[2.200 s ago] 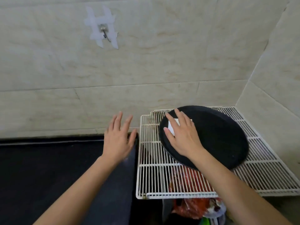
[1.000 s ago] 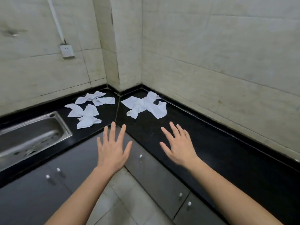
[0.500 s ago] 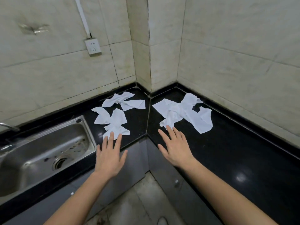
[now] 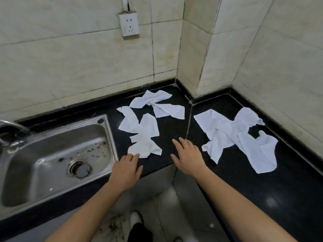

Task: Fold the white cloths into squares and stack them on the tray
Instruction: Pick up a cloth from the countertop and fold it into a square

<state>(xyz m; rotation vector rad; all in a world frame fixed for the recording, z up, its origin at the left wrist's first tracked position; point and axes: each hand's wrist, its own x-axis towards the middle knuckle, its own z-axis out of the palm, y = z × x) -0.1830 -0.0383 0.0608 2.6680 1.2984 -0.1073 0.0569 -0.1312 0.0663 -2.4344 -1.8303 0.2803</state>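
Several crumpled white cloths lie on the black countertop [image 4: 174, 130] in the corner. One group [image 4: 143, 133] sits beside the sink, and a larger heap [image 4: 234, 135] spreads to the right. My left hand [image 4: 126, 169] is flat with straight fingers, and its fingertips reach the near edge of the closest cloth [image 4: 145, 149]. With fingers spread, my right hand [image 4: 187, 154] hovers over bare counter between the two groups and holds nothing. The tray is out of view.
A steel sink [image 4: 56, 158] with a tap [image 4: 12, 126] takes up the left of the counter. A wall socket [image 4: 129, 25] hangs above the cloths. Tiled walls close the corner behind. The floor and my shoe [image 4: 136, 219] show below the counter edge.
The view swung from the black tray on the wire rack to the corner counter. Both hands have moved forward, and the left now reaches the nearest cloth.
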